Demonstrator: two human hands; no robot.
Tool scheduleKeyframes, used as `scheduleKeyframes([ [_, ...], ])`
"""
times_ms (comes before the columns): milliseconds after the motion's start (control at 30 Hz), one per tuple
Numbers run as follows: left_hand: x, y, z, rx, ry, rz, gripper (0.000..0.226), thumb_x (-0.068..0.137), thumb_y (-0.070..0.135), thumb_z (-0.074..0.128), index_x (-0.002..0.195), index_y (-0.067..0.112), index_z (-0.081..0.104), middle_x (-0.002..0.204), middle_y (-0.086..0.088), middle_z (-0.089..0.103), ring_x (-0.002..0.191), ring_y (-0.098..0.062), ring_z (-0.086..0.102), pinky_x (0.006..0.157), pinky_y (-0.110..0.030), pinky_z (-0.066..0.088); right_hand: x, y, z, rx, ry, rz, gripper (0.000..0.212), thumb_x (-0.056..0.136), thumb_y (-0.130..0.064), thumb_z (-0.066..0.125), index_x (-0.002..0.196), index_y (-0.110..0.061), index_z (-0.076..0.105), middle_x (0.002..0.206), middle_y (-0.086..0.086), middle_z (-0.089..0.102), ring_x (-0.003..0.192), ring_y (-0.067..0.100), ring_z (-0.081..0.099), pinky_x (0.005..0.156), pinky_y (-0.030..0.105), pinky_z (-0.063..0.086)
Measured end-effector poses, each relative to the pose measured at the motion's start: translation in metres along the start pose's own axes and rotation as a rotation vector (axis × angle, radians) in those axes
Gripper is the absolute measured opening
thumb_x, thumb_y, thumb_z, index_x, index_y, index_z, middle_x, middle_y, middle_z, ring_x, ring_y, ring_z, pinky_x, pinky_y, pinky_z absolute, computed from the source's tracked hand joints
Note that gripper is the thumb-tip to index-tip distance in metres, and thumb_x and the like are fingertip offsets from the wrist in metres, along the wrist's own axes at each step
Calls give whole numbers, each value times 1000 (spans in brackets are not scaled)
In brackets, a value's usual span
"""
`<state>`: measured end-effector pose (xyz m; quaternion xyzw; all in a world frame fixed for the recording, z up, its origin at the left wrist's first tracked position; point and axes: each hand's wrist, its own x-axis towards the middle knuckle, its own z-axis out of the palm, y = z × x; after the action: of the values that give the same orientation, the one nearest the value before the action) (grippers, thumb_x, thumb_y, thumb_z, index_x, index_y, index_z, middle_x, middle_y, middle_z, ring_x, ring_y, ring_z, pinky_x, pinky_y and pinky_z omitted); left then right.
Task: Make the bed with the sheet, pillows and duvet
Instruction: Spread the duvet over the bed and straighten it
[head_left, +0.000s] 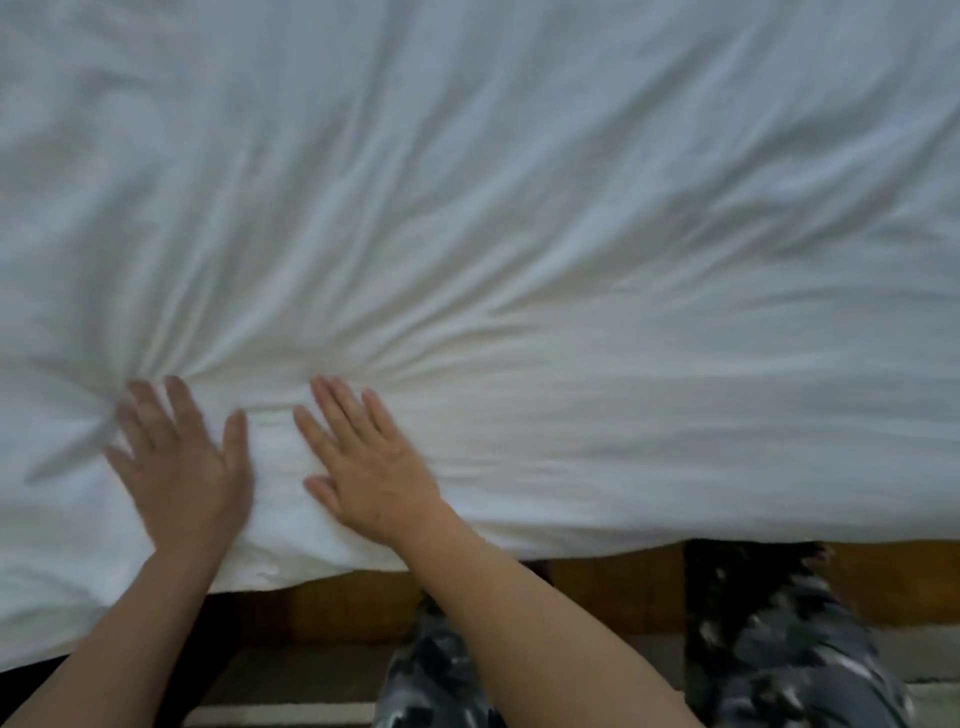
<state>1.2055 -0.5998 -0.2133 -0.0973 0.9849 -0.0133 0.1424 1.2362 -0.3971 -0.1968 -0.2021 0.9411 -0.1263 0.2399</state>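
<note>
A white, wrinkled duvet (519, 208) covers the whole bed and fills most of the view. Its near edge hangs over the side of the bed just in front of me. My left hand (182, 462) lies flat on the cloth near that edge, fingers spread and straight. My right hand (363, 462) presses flat beside it, fingers together and pointing away from me. Creases fan out from the spot between and above the two hands. No pillows or separate sheet can be made out.
Below the hanging edge shows the brown wooden bed frame (613, 587). My legs in dark patterned trousers (779, 649) stand against it. A strip of pale floor (291, 712) runs along the bottom.
</note>
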Motion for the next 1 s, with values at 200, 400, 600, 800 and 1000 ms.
scheduleKeyframes([
  [200, 5, 5, -9, -53, -72, -57, 75, 95, 52, 21, 151, 3, 15, 158, -26, 10, 144, -46, 12, 109, -68, 12, 6, 25, -15, -57, -82, -204, 66, 103, -46, 23, 154, -12, -1, 162, 8, -7, 148, 21, -9, 117, 36, -12],
  [400, 2, 34, -15, -246, -49, -265, 73, 96, 49, 19, 154, 7, 8, 161, -20, 1, 148, -39, 0, 116, -57, 0, -19, 85, -38, -89, 83, -331, 61, 101, -41, 34, 152, -11, 18, 160, 13, 14, 148, 26, 9, 119, 42, 2],
  [600, 3, 185, -50, -475, 86, 165, 66, 98, 39, 33, 152, 2, 20, 158, -26, 13, 147, -40, 9, 120, -44, 0, -68, 246, -88, 13, 511, 276, 60, 95, -36, 45, 144, -4, 33, 149, 25, 34, 140, 35, 28, 113, 51, 22],
  [800, 19, 360, -63, -346, 142, 754, 56, 96, 35, 43, 145, 8, 41, 151, -29, 30, 140, -47, 27, 114, -59, 22, -107, 399, -132, 73, 573, 864, 69, 96, -42, 33, 151, -4, 20, 158, 21, 15, 147, 34, 13, 118, 47, 7],
  [1000, 43, 364, -57, -239, 102, 760, 54, 96, 34, 44, 147, 16, 40, 156, -21, 26, 146, -37, 21, 119, -51, 13, -87, 397, -117, 126, 555, 987, 66, 96, -45, 28, 152, -11, 23, 159, 14, 15, 147, 32, 12, 119, 44, 7],
])
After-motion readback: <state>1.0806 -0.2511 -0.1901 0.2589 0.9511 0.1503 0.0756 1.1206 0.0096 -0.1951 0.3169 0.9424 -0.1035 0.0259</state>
